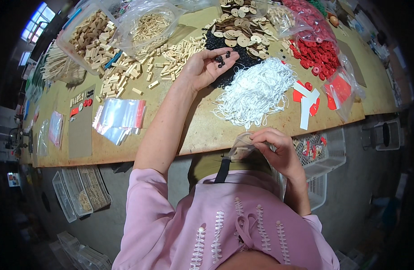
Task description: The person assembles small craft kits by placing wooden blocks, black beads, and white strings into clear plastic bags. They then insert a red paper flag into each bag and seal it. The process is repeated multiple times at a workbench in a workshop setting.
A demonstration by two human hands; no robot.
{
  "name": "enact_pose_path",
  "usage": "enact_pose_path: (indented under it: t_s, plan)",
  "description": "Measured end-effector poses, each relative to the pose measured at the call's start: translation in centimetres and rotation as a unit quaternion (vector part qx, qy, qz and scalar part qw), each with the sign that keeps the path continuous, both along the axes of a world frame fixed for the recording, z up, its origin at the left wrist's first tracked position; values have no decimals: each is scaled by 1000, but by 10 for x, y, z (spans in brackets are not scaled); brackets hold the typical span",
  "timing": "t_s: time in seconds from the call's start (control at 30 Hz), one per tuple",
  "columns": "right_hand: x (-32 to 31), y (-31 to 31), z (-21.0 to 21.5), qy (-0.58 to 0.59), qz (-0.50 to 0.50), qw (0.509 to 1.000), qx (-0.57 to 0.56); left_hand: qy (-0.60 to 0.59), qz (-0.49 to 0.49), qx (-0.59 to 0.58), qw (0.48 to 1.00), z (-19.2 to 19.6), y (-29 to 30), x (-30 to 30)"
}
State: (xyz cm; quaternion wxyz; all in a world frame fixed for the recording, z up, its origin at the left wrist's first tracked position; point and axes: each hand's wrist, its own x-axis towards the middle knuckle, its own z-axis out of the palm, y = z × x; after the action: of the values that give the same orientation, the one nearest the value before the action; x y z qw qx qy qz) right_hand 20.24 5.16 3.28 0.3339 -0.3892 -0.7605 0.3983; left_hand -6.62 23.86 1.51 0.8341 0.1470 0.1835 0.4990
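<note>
My left hand (206,68) is turned palm up over the back middle of the table, holding several small black beads (222,60) on its fingers. Just behind and beside it spreads a heap of the same black beads (247,60). At the table's front edge, my right hand (279,147) pinches the top of a small clear plastic bag (239,148) in front of my body. Pale wooden pieces show through the bag's lower part; the rest of its contents I cannot make out. A pile of white cords (256,92) lies between my two hands.
Wooden blocks (119,78) and small wooden pieces (182,56) lie left, near a stack of clear bags (121,118). Wooden discs (240,33) lie at the back, red discs (317,56) and white and red cards (306,105) right. Plastic baskets (87,189) stand below the table.
</note>
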Motion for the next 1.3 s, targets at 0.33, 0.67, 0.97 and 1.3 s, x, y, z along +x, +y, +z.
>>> enact_pose_path:
  t_s: [0.33,0.67,0.97,1.3]
  plan:
    - [1,-1,-1,-13,5,999,46,0,38,-13,999,3,1,1]
    - [-4,-23,-1,13,-28,995,99,-69,-6,-36,997,34,-106,42]
    - [-17,-38,4,0,-50,990,132,108,57,117,986,32,-180,80]
    - [-18,-44,6,1,-40,995,93,154,78,171,970,32,-196,84]
